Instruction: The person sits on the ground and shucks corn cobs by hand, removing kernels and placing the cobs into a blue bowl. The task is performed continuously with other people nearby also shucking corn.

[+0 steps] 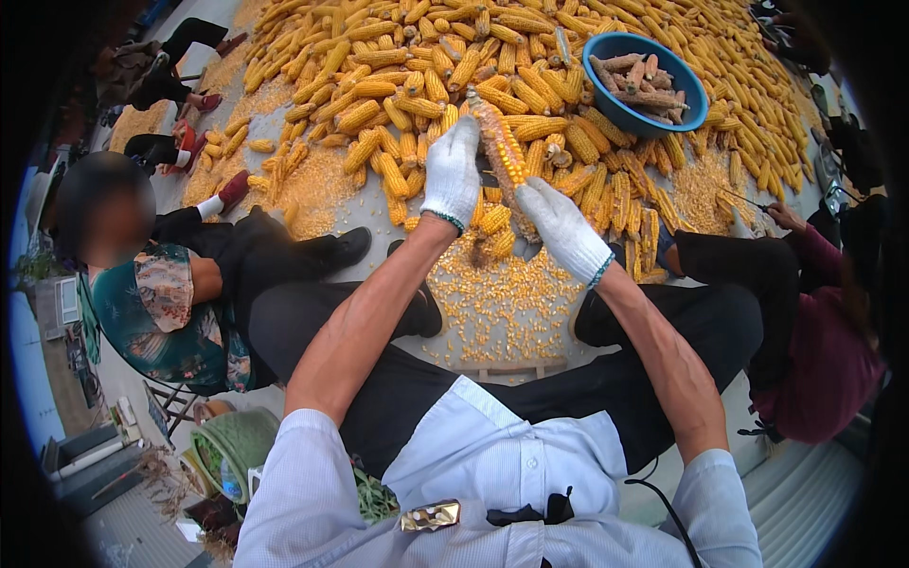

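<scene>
Both my hands wear white knitted gloves with green cuffs. Between them is a partly shelled ear of corn (pixel 505 145), tilted, with rows of yellow kernels left beside bare pinkish cob. My left hand (pixel 453 170) grips it near its upper end, fingers partly hidden behind it. Lower down, my right hand (pixel 564 224) holds the same ear from the right side. Loose kernels (pixel 504 305) lie scattered on the ground below, between my shoes. A few kernel-covered ears (pixel 497 231) rest just under my hands.
A large heap of corn ears (pixel 426 64) spreads ahead. On it sits a blue basin (pixel 692 113) with stripped cobs (pixel 643 85). One seated person (pixel 170 305) is close at left, another (pixel 817 369) at right. A green bucket (pixel 238 433) stands behind at left.
</scene>
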`<state>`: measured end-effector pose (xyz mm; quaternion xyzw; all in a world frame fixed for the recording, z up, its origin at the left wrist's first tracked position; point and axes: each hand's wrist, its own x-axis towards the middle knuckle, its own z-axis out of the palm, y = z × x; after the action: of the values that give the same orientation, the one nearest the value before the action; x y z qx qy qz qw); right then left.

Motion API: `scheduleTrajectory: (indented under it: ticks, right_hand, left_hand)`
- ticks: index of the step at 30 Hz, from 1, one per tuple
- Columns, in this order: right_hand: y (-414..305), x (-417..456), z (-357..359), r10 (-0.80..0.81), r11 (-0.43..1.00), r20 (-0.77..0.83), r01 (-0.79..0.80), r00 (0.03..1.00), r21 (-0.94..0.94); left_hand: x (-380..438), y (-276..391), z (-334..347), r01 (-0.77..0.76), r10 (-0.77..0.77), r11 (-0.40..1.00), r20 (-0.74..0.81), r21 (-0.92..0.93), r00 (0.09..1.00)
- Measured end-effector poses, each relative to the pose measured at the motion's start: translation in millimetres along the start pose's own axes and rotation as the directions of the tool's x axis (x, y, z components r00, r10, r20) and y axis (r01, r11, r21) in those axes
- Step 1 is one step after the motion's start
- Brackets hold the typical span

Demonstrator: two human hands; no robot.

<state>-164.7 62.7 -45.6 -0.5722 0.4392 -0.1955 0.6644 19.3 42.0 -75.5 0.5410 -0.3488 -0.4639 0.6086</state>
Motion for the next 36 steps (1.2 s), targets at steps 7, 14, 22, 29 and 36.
scheduleTrajectory:
  ticks: [7,14,22,29,36]
  right_hand:
    - [17.4,11.0,5.6,-0.224,0.854,-0.06,0.166,0.973,-0.493]
    - [-7.7,-2.7,7.4,-0.072,0.993,-0.019,0.07,0.997,-0.096]
    - [8.0,7.4,0.3,-0.18,0.875,-0.099,0.113,0.979,-0.47]
    - [-5.2,6.6,-2.9,-0.168,0.954,-0.112,0.134,0.979,-0.267]
    - [0.4,9.1,-0.5,-0.168,0.943,-0.158,0.112,0.973,-0.313]
  left_hand:
    - [6.3,2.6,-2.9,0.015,-0.015,1.0,-0.02,0.0,1.0]
    - [0.5,9.9,-3.6,0.032,-0.03,0.979,0.011,-0.201,0.999]
    - [-1.3,14.8,4.9,-0.032,0.021,0.997,0.141,0.076,0.99]
    - [2.8,16.1,0.9,0.053,-0.04,0.998,0.234,-0.046,0.971]
    - [-7.2,16.1,4.9,0.094,-0.124,0.982,0.178,0.166,0.976]
